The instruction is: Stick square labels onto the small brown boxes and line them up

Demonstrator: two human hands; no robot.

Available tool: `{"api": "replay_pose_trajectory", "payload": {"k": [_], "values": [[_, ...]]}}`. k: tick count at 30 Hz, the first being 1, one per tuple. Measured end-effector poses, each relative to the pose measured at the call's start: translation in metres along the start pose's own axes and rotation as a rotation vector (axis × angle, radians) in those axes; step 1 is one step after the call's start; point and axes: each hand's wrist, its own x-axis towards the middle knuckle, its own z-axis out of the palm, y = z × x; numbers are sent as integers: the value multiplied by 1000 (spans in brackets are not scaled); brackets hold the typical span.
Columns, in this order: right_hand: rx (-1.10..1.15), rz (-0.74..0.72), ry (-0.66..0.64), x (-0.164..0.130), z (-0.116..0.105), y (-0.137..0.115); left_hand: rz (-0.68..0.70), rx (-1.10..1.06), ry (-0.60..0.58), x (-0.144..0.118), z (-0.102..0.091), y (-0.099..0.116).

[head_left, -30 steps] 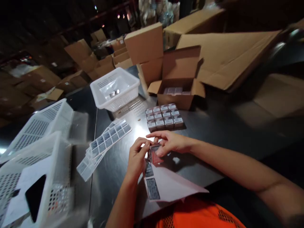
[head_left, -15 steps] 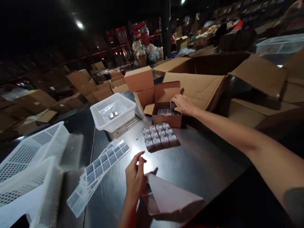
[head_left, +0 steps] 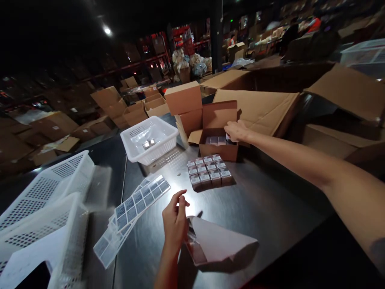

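Observation:
My right hand (head_left: 236, 130) reaches far forward into a small open cardboard box (head_left: 218, 150). Its fingertips close on a small labelled box at the right end of the row of small boxes (head_left: 215, 140) inside. My left hand (head_left: 176, 218) stays close to me on the dark table, holding the left edge of a white label sheet (head_left: 221, 241) that stands up like a tent. Its thumb and forefinger are raised and slightly apart. A block of several small labelled boxes (head_left: 209, 172) sits on the table between my hands.
Strips of printed labels (head_left: 135, 204) fan out left of my left hand. A white plastic basket (head_left: 150, 138) stands behind them, with two more baskets (head_left: 45, 188) at the left edge. Closed cartons (head_left: 183, 98) and flattened cardboard (head_left: 255, 108) crowd the back.
A second ago both hands worked a small box over the label sheet. My right hand has since carried it forward into the open cardboard box; my left hand stayed at the sheet.

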Motion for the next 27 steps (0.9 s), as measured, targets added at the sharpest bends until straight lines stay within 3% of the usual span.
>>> {"api": "replay_pose_trajectory", "payload": {"k": [5, 12, 17, 20, 23, 27], "values": [[102, 34, -14, 6, -8, -1, 0, 3, 8, 0, -1, 0], [68, 11, -159, 0, -10, -9, -34, -1, 35, -4, 1, 8], [199, -51, -66, -15, -15, -15, -6, 28, 57, -5, 4, 7], [308, -152, 57, -45, -21, -33, 12, 89, 107, -5, 4, 1], [449, -340, 86, -92, -12, -74, 53, 168, 208, -2, 1, -3], [771, -686, -181, -157, 24, -135, 164, 199, 270, 1, -6, -2]]}}
